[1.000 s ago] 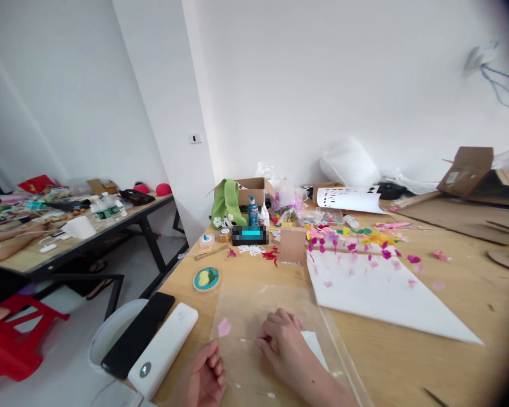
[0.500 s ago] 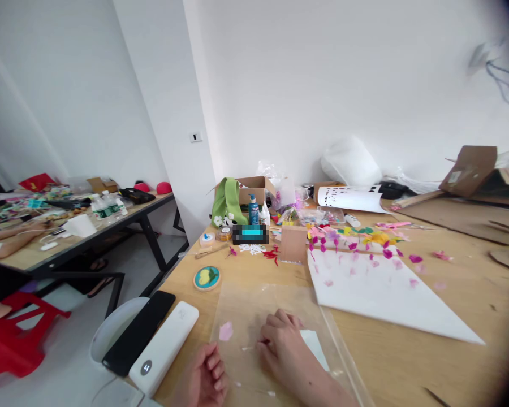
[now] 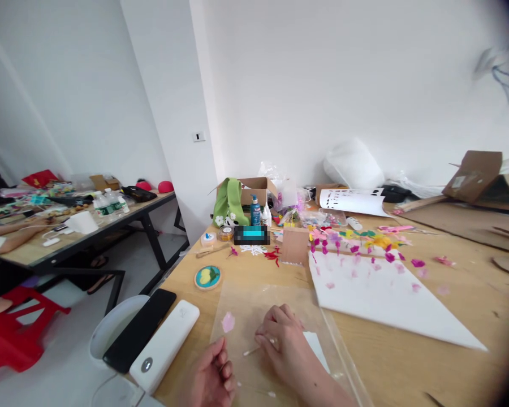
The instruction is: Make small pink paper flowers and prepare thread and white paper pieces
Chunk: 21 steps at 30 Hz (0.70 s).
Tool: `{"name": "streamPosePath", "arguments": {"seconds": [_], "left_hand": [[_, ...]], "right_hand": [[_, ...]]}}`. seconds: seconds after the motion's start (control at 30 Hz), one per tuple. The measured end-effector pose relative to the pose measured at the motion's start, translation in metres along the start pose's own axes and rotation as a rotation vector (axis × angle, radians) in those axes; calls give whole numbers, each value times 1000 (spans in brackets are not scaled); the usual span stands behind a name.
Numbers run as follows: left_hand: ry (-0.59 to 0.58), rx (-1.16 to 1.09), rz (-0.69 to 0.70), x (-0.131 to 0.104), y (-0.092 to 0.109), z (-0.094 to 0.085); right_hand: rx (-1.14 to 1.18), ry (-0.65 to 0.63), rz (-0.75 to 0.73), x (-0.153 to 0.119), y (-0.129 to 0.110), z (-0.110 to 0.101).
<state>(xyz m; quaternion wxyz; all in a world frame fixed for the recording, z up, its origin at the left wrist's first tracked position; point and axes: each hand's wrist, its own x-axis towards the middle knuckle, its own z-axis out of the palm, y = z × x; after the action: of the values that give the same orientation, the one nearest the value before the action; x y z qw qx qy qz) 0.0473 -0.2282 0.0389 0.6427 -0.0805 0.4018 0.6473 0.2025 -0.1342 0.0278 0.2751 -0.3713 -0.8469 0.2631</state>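
Observation:
My right hand (image 3: 282, 339) is closed in a pinch over a clear plastic sheet or bag (image 3: 246, 302), gripping a cotton swab (image 3: 250, 351) that pokes out to the left. A pale blue-green paper piece (image 3: 316, 347) lies partly under its wrist. My left hand (image 3: 212, 373) has curled fingers, with thumb and index tips together. Just beyond those tips is a pale pink petal (image 3: 228, 322); whether the fingers hold anything there I cannot tell. Another cotton swab (image 3: 271, 394) lies lower on the plastic.
To the left are a white power bank (image 3: 165, 345), a black phone-like slab (image 3: 139, 328) and a white bin (image 3: 99, 339). A round embroidered disc (image 3: 207, 277) lies ahead. Rightward, a white foam board (image 3: 390, 305) bears petals. Craft supplies and a green bag (image 3: 228, 203) stand behind.
My left hand has moved up and right, its thumb and index fingertips coming together near the petal. The petal sits slightly farther forward. More of the swab shows at my right fingers.

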Motion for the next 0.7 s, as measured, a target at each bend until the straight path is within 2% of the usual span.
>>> {"name": "streamPosePath", "arguments": {"seconds": [0.1, 0.2, 0.3, 0.4, 0.53, 0.6, 0.7], "left_hand": [[-51, 8, -49, 0, -4, 2], [-42, 46, -97, 3, -7, 5], [-83, 64, -122, 5, -10, 7], [-149, 79, -124, 7, -14, 6], [-177, 173, -123, 7, -21, 5], [-189, 193, -122, 8, -26, 4], [-206, 176, -130, 10, -32, 0]], "right_hand": [[95, 16, -5, 1, -4, -3], [167, 48, 4, 3, -8, -9], [296, 17, 76, 3, -12, -10], [567, -64, 170, -1, -13, -2], [1145, -191, 269, -11, -15, 17], [1309, -184, 338, -16, -18, 23], [1356, -109, 427, -22, -23, 28]]}}
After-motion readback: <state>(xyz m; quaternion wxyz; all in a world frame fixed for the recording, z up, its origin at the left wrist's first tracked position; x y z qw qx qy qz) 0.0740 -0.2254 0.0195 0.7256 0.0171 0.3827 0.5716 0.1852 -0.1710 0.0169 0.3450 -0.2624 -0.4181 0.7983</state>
